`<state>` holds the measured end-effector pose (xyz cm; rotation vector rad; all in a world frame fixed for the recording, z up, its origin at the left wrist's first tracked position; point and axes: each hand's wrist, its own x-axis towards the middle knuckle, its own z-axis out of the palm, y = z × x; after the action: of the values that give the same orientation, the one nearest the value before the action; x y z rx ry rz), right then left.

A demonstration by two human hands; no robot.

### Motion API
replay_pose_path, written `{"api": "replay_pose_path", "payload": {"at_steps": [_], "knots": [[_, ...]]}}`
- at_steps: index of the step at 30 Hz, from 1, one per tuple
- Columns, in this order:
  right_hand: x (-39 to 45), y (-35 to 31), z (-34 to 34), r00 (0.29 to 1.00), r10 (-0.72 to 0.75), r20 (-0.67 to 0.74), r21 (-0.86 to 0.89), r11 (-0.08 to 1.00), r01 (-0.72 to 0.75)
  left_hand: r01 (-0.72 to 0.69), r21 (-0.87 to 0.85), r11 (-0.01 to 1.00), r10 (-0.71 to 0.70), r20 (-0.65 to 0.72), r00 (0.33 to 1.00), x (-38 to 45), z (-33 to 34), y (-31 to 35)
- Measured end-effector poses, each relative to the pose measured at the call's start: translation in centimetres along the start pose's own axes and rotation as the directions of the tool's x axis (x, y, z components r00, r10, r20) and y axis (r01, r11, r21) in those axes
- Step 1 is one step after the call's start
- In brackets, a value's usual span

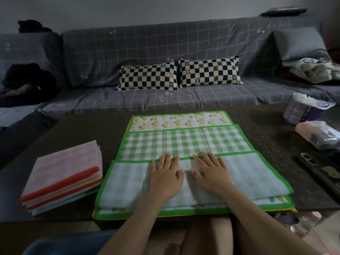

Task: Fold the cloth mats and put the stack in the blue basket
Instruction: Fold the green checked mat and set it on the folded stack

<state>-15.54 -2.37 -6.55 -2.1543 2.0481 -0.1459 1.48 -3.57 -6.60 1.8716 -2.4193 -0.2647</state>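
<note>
Bottom left corner: blue basket [70,242] rim, just in front of the dark table [92,129]. Centre of frame: left hand [166,176] and right hand [211,173] lie flat, fingers straight, side by side, pressing the folded-over near flap of the green gingham mat [184,142], which lies on a lemon-print mat [180,121]; nothing gripped. Left of frame: stack of folded mats [62,177]; beyond, checkered pillows [178,74] on the grey sofa [147,43].

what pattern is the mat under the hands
Green and white check with a bright green border on the mat, clearest in the head view.
</note>
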Motion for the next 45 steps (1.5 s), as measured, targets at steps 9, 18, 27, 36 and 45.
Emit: {"api": "replay_pose_path", "payload": {"at_steps": [9,18,27,36,45], "knots": [[0.1,0.2,0.2,1.0,0.008,0.007,-0.027,1.0,-0.008,0.097,0.069,0.993,-0.099,0.024,0.995,-2.6,-1.4,-8.8],[0.1,0.1,0.1,1.0,0.007,-0.007,-0.034,0.999,-0.008,0.087,0.045,0.995,-0.087,0.01,0.996,-3.1,-1.5,-11.1],[1.0,0.0,-1.2,1.0,-0.003,0.014,0.0,1.0,0.003,0.094,-0.131,0.987,-0.092,0.022,0.996,-2.2,-3.4,-8.9],[9.0,2.4,-3.4,0.995,-0.005,-0.1,0.033,0.999,0.008,-0.045,-0.204,0.978,0.006,-0.188,0.982,7.7,-4.3,-5.6],[17.8,4.0,-3.0,0.995,0.022,-0.097,0.097,0.995,-0.012,0.039,-0.181,0.983,-0.07,-0.165,0.984,18.1,-2.9,-6.2]]}}
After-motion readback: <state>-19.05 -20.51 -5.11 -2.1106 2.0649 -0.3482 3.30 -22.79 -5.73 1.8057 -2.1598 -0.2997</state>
